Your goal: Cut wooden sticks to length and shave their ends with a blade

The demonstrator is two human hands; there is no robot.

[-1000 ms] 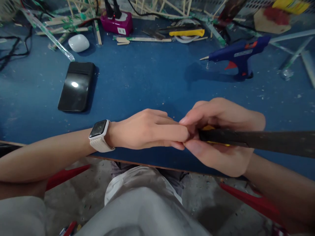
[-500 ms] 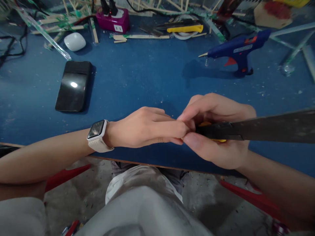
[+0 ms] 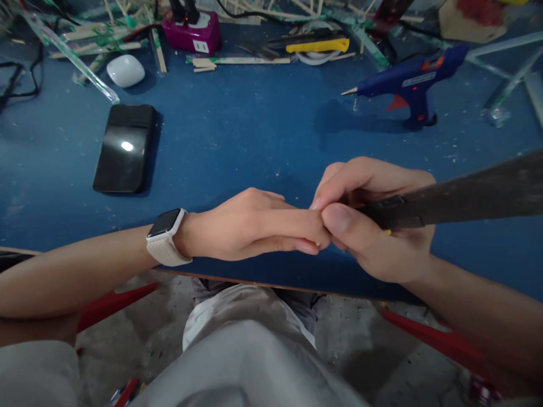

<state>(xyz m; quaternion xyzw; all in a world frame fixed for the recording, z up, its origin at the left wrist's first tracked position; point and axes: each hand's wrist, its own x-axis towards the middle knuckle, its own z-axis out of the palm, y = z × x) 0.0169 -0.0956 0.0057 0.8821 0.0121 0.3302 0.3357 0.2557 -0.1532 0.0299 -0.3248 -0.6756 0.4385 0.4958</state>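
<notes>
Head view: 1 long dark tool [image 3: 466, 192] is running from inside the right hand [image 3: 382, 223] out past the right edge of the view. The right hand is gripping it, fingers closed around it; 1 small yellow part [image 3: 387, 232] is showing just under it. The left hand [image 3: 254, 223] is touching the right at the fingers; cannot tell whether it is holding anything, the fingertips being hidden. 1 watch [image 3: 165, 223] is circling the left wrist. Both hands are staying over the front of 1 blue table [image 3: 237, 141].

Beyond, left: 1 black device [image 3: 124, 150] is lying flat, 1 white case [image 3: 125, 71] sitting behind it. Right: 1 blue glue gun [image 3: 416, 79] is standing. Rear: 1 purple socket block [image 3: 190, 34] is sitting left of 1 yellow cutter [image 3: 318, 46], which is lying across 1 white roll [image 3: 318, 58].
</notes>
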